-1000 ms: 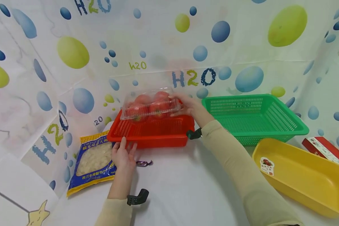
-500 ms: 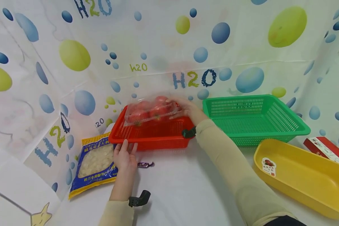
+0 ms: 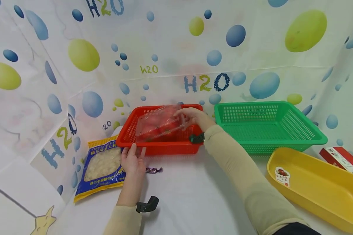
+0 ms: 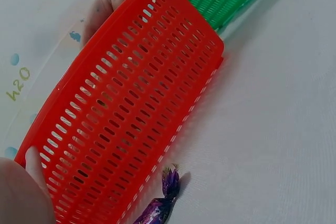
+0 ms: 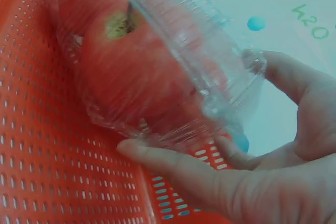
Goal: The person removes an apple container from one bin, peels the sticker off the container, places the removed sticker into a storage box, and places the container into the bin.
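Note:
My right hand (image 3: 195, 118) grips the right end of a clear plastic box of apples (image 3: 159, 125). In the right wrist view the apples (image 5: 136, 72) show through the clear plastic, with the thumb and fingers at the box's near end. Tilted, with its left end lower, the box sits partly inside the red basket (image 3: 164, 150). At that basket's front left, my left hand (image 3: 133, 164) touches the rim with its fingers extended. The left wrist view shows a finger against the red basket's slotted wall (image 4: 121, 114).
A purple-wrapped candy (image 3: 154, 170) lies before the red basket. The blue and yellow pasta bag (image 3: 103, 164) is at left. To the right stand a green basket (image 3: 270, 142), a yellow tub (image 3: 311, 192) and a red and white box (image 3: 342, 160).
My right hand has lowered the box of apples from above the red basket into it, the left end dipping. The left hand stays at the basket's front rim.

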### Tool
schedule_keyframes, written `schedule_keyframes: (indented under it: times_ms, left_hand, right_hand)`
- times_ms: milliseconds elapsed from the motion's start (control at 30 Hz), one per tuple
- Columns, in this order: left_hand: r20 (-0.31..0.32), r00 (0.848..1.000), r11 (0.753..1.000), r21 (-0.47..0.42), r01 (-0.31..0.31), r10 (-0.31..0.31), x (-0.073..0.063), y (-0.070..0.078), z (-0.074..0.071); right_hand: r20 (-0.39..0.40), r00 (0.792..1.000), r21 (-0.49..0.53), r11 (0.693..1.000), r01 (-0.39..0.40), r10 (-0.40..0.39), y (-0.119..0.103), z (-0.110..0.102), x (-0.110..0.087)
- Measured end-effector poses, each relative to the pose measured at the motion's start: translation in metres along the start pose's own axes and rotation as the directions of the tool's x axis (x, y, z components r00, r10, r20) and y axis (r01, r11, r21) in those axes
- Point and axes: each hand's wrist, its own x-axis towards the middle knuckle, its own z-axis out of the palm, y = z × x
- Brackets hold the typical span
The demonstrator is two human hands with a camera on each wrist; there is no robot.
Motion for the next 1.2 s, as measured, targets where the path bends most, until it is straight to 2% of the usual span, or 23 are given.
schedule_keyframes:
  times_ms: [133, 233, 367, 533, 667, 733, 833, 967, 1067, 1200]
  left_hand:
    - [-0.016, 1.0, 1.0, -0.005, 0.003, -0.003, 0.0009, 0.0006, -0.0001]
    - [-0.02, 1.0, 1.0, -0.006, 0.006, -0.007, 0.0017, 0.0007, -0.0004]
    - [-0.015, 1.0, 1.0, 0.0, 0.015, -0.015, 0.0024, 0.0015, -0.0005]
    - [-0.017, 1.0, 1.0, -0.002, 0.022, -0.022, 0.0036, 0.0026, 0.0003]
    - [-0.003, 0.999, 0.999, 0.017, 0.033, -0.033, 0.0039, 0.0012, 0.0021]
    - [-0.003, 0.999, 0.999, 0.023, 0.035, -0.035, 0.0034, 0.0007, 0.0029]
    - [-0.009, 1.0, 0.999, 0.021, 0.03, -0.03, 0.0031, 0.0008, 0.0031]
    - [-0.003, 1.0, 1.0, 0.015, 0.02, -0.02, 0.0028, 0.0018, 0.003]
    - [0.002, 1.0, 1.0, 0.017, 0.019, -0.019, 0.0018, 0.003, 0.003]
    - [0.004, 1.0, 0.999, 0.011, 0.03, -0.03, 0.0003, 0.005, 0.0021]
  right_hand:
    - [0.016, 0.998, -0.068, 0.996, -0.054, 0.055, 0.001, -0.0012, -0.0019]
    - [-0.005, 0.996, -0.118, 0.989, -0.088, 0.088, 0.0018, -0.002, -0.0022]
    - [-0.033, 0.996, -0.127, 0.988, -0.09, 0.086, 0.0025, -0.0019, -0.0016]
    - [-0.051, 0.995, -0.104, 0.991, -0.086, 0.081, 0.0036, -0.0007, -0.0014]
    - [-0.058, 0.992, -0.064, 0.992, -0.112, 0.108, 0.0049, -0.0016, -0.0007]
    - [-0.047, 0.993, -0.084, 0.99, -0.111, 0.107, 0.0056, -0.0018, 0.0002]
    - [-0.028, 0.996, -0.122, 0.989, -0.082, 0.08, 0.0065, -0.002, 0.0016]
    - [-0.007, 0.999, -0.09, 0.995, -0.048, 0.047, 0.006, -0.0031, 0.0022]
    - [0.005, 0.998, -0.043, 0.997, -0.066, 0.066, 0.0041, -0.0039, 0.0014]
    - [-0.021, 0.996, -0.075, 0.993, -0.092, 0.091, -0.0021, -0.0038, -0.0023]
